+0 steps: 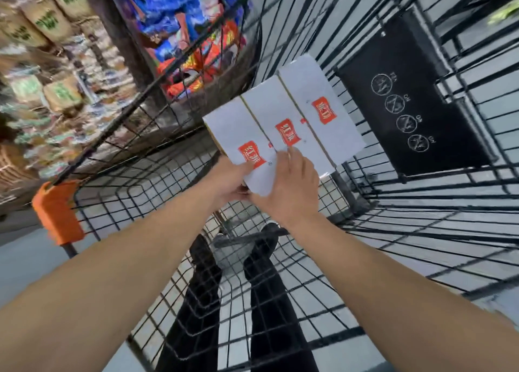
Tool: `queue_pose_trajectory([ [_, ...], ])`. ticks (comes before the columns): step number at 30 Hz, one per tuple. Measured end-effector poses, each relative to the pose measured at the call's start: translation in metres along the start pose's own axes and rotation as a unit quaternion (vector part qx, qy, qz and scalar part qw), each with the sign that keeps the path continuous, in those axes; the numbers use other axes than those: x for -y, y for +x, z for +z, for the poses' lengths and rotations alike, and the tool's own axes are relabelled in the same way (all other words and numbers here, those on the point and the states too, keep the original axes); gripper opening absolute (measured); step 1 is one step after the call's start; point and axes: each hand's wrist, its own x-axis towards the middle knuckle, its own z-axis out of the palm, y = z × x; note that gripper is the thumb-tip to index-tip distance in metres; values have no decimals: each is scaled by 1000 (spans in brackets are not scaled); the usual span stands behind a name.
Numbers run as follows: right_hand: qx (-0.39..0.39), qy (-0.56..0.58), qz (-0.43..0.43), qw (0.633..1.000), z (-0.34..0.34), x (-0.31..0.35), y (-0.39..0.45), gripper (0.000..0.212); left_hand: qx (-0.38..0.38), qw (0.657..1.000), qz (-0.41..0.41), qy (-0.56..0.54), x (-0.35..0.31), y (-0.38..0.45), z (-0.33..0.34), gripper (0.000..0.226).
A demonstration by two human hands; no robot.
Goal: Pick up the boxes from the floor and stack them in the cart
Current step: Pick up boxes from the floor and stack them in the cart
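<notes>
Three boxes side by side over cart basket, open room below & near. Both hands, L & R, fingers clamped on near box edge, arms outstretched.

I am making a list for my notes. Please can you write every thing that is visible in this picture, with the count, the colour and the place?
boxes: three, white with red labels, side by side inside the cart, held at the near end
cart: one, black wire, fills the middle and right
black panel: one, with white round symbols, on the cart's right wall
orange handle cap: one, on the cart's left corner
snack bags: many, blue and red, behind the wire at top
sacks: several, tan with green print, top left, blurred
left hand: grip on the nearest box
right hand: grip on the boxes
</notes>
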Motion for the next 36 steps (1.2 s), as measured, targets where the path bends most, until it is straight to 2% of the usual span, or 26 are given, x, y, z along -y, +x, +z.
queue_pose_trajectory([
  [2, -14, 38, 39, 998, 0, -12, -3, 101, -17, 1000, 9, -2, 9, 7, 2, 14],
  [3, -28, 82, 91, 992, 0, -21, -6, 97, -26, 1000, 10, -7, 13, 7, 3, 14],
  [5, -55, 244, 215, 944, -8, -33, -9, 91, -32, 999, 7, -10, 17, 9, 3, 21],
  [7, 9, 388, 272, 881, -20, -37, -8, 91, -40, 999, -5, -10, 16, 9, 3, 33],
  [9, 97, 411, 273, 864, -25, -39, -4, 101, -54, 998, -11, 2, 14, 11, 1, 40],
  [11, 109, 412, 276, 862, -26, -41, -3, 106, -71, 997, -16, 9, 13, 11, 2, 41],
  [14, 109, 393, 268, 873, -22, -43, -7, 109, -87, 996, -11, 25, 10, 11, 5, 36],
  [17, 107, 414, 258, 867, -23, -48, -10, 108, -99, 995, -7, 24, 8, 8, 9, 22],
  [19, 99, 425, 251, 864, -27, -49, -11, 104, -111, 994, -4, 4, 8, 4, 10, 24],
  [21, 102, 417, 247, 869, -32, -48, -14, 93, -112, 994, 2, 2, 8, -4, 7, 35],
  [24, 129, 377, 234, 887, -42, -39, -23, 63, -110, 993, 17, 25, 8, -24, -1, 41],
  [26, 147, 331, 219, 906, -48, -27, -31, 57, -114, 992, 31, 47, 8, -43, -9, 46],
  [28, 158, 270, 173, 934, -55, -8, -43, 55, -128, 987, 48, 89, 9, -70, -21, 47],
  [31, 195, 183, 92, 959, -66, 32, -66, 60, -146, 969, 78, 185, 17, -116, -41, 36],
  [34, 222, 105, -2, 969, -70, 76, -91, 54, -170, 955, 82, 228, 38, -159, -65, 38],
  [36, 241, 62, -65, 966, -69, 108, -110, 39, -193, 954, 90, 212, 57, -186, -85, 35],
])
